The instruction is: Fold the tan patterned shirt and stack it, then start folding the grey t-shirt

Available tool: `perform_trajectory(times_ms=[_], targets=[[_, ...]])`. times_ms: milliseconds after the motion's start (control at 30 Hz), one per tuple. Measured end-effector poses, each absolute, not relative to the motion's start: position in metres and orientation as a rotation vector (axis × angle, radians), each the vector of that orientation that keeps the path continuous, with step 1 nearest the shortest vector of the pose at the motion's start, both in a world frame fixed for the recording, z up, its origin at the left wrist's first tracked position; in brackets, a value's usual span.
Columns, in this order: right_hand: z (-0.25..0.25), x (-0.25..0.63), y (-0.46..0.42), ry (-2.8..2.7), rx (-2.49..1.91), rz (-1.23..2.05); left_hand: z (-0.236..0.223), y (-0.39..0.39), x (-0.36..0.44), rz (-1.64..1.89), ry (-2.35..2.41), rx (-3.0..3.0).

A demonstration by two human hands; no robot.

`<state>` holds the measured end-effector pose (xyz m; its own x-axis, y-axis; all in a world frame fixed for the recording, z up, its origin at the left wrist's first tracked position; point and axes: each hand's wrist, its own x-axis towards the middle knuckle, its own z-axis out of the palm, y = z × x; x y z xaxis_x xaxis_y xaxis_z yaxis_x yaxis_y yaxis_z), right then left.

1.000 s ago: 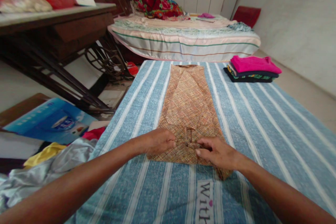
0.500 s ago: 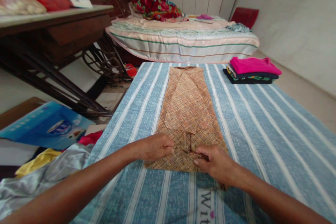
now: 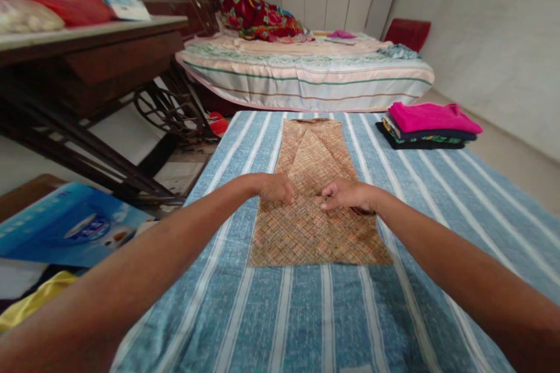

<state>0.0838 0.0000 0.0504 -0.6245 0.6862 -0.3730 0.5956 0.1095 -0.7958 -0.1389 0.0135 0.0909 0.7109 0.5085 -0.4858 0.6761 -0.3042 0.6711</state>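
A brown patterned shirt [image 3: 321, 239] lies folded into a long strip on a blue-and-white striped cloth [image 3: 289, 315]. Its near part is turned over toward the far end. My left hand [image 3: 279, 188] is closed, pinching the garment's folded-over edge at the left. On the other side my right hand [image 3: 343, 193] has its thumb and fingers together on the same edge. A dark bit of the fabric shows under the right wrist. The fingertips of both hands cover the exact grip points.
A stack of folded clothes [image 3: 431, 123], pink on top, sits at the far right. Beyond stands a bed [image 3: 306, 78] with a red floral blanket [image 3: 260, 16]. To the left are a treadle sewing table [image 3: 109, 49] and a blue box [image 3: 74, 224].
Both hands have moved away from me, carrying the shirt's near edge over toward its far end. The view has tilted up slightly.
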Motion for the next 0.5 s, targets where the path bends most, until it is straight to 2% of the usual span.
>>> perform_trajectory(times_ms=[200,500], targets=[[0.033,0.083,0.011,-2.396,-1.249,1.476,0.060,0.017,-0.146,-0.166,0.953,2.022],[0.044,0.084,0.013,-2.475,-1.311,1.347,0.057,0.012,-0.155,-0.063,1.111,2.066]])
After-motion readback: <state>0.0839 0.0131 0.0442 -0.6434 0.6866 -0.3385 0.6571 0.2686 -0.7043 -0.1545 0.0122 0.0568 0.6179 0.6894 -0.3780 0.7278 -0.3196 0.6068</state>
